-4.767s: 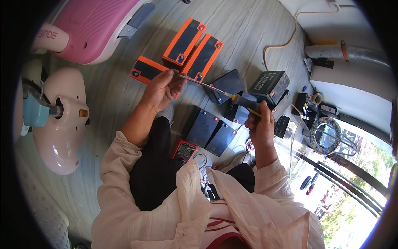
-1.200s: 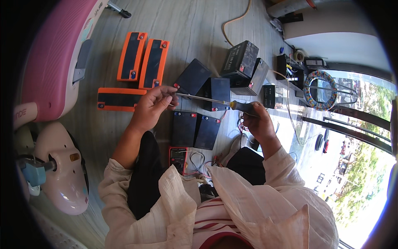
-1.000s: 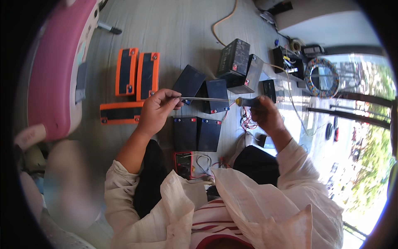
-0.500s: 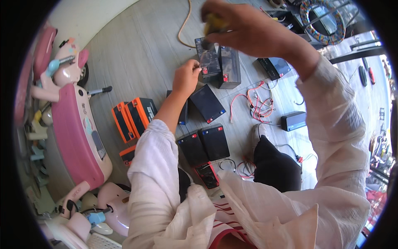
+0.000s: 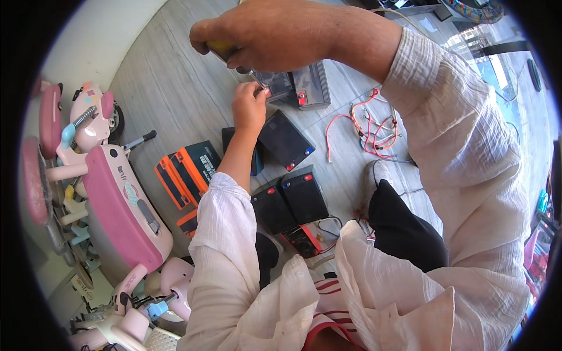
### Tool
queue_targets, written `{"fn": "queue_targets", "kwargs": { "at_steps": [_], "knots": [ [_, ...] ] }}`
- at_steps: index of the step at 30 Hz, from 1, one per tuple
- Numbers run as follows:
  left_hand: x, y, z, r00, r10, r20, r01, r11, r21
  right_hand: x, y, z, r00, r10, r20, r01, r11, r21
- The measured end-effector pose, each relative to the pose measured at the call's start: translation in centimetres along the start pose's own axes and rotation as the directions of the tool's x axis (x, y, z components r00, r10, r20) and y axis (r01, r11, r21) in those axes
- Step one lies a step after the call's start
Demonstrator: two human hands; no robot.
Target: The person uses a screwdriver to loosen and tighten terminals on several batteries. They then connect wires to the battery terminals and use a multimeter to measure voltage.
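My right hand (image 5: pixel 281 35) is closed round a yellow-and-black tool (image 5: pixel 220 47), mostly hidden in the fist, so its exact kind does not show. It is held over a dark battery (image 5: pixel 275 83), whose far part it covers. At that battery's near end, my left hand (image 5: pixel 249 105) pinches at the corner, with something small or nothing between the fingertips; I cannot make it out. Beside this battery stands another dark battery (image 5: pixel 313 85) with a red terminal. Nearer me lies a black battery (image 5: pixel 287 139) with red and blue terminals, close to my left forearm.
Orange-and-black batteries (image 5: pixel 187 172) stand to the left. Two black batteries (image 5: pixel 304 196) sit near me, beside a red-and-black meter (image 5: pixel 301 240). Red and white leads (image 5: pixel 374 126) lie tangled on the right. Pink children's ride-on vehicles (image 5: pixel 120 199) line the left side.
My right hand has come left and lower over the battery with the tool, now hiding more of it. The whole view has shifted slightly; my left hand stays at the battery's corner.
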State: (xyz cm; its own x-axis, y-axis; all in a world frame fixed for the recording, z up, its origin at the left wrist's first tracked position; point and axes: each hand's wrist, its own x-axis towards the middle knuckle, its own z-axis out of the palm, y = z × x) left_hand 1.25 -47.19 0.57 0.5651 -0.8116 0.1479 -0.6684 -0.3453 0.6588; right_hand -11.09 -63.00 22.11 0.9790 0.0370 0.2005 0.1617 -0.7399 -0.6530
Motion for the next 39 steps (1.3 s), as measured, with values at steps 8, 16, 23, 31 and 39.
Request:
{"fn": "queue_targets", "kwargs": {
  "at_steps": [8, 16, 23, 31, 39],
  "knots": [
    [0.2, 1.8, -2.5, 1.0, 0.023, -0.008, -0.022, 0.991, 0.132, 2.4, -2.0, 1.0, 0.979, 0.098, -0.179, -0.13, 0.975, -0.18],
    [-1.0, 6.7, -8.6, 0.973, 0.079, -0.215, -0.044, 0.985, 0.166, 2.9, -2.8, 6.2, 0.792, 0.302, -0.531, -0.273, 0.953, 0.134],
    [-0.6, 7.6, -10.5, 0.997, -0.012, -0.081, 0.015, 0.999, 0.036, 1.8, -2.1, 7.0, 0.85, 0.151, -0.505, -0.083, 0.984, 0.155],
    [-0.6, 6.4, -10.8, 0.998, 0.025, -0.054, -0.031, 0.991, -0.127, 1.2, -1.9, 7.1, 0.817, 0.159, -0.555, -0.118, 0.987, 0.108],
    [-0.6, 8.2, -10.1, 0.997, -0.047, -0.054, 0.044, 0.997, -0.057, 0.5, -1.8, 6.4, 0.848, 0.06, -0.527, -0.059, 0.998, 0.018]
  ]
}}
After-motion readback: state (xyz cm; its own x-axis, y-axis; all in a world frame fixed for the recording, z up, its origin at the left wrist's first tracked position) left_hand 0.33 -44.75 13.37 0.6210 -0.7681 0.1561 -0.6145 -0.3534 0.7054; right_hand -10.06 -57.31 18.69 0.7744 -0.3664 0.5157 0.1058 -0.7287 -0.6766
